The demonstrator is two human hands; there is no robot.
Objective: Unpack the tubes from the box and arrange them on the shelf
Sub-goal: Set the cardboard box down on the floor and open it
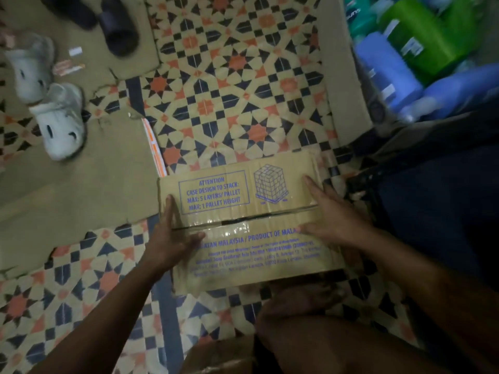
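**Operator:** What could go wrong from here?

**Spotter:** In the head view, the brown cardboard box with blue print [243,225] sits on the patterned tile floor [229,85], just toward 6 o'clock of centre. Its flaps are closed and glossy clear tape [235,228] runs along the seam, where a dark gap shows. Your left hand [172,236] lies flat on the box's 9 o'clock edge, with the thumb spread over the near flap. Your right hand [332,220] presses flat at the 3 o'clock end, fingers splayed. The two hands are apart and grip nothing. If you yank a flap while some tape holds, I judge the box could jump or tip and spill. If you dig your fingers deep into that gap, you might crush whatever lies just beneath.

**Operator:** And what can't you make out?

**Spotter:** No tubes show; I take it they are inside the box. No shelf is in view either. I cannot tell whether the tape is cut along its whole length, because your right thumb covers part of the seam. The small print on the near flap is blurred. At 1 o'clock the green and blue plastic bottles [413,36] are smeared and cut off by the frame. At 10 o'clock a pair of pale grey shoes [58,117] lies on a flattened cardboard sheet [81,184], and you could trip on them while carrying. Your bare knee [310,319] at 6 o'clock hides the box's near side.
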